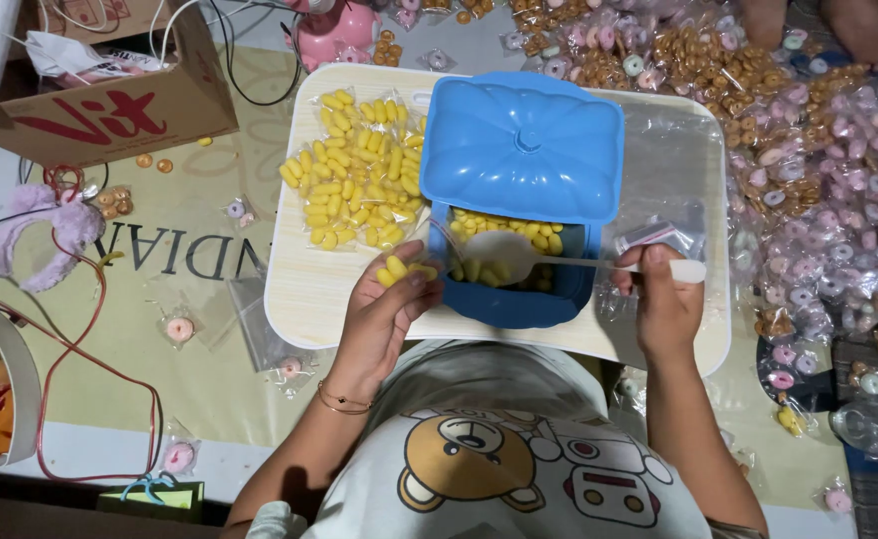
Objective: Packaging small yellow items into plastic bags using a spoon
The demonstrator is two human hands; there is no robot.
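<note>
My left hand [387, 309] holds a small clear bag [406, 269] with a few yellow candies in it, just left of a blue box [519, 299]. My right hand [663, 299] grips the handle of a white plastic spoon [504, 255], whose bowl lies over the yellow candies [504, 230] inside the box. The blue lid [524, 145] rests across the back half of the box. Several filled clear bags of yellow candies [354, 185] lie in a pile on the white lap tray [304, 289], to the left of the box.
Empty clear bags [663, 180] lie on the tray's right side. A large heap of small packets with pink and brown sweets [808, 150] covers the floor at right. A cardboard box [109, 100], a red cable [89, 299] and stray packets sit at left.
</note>
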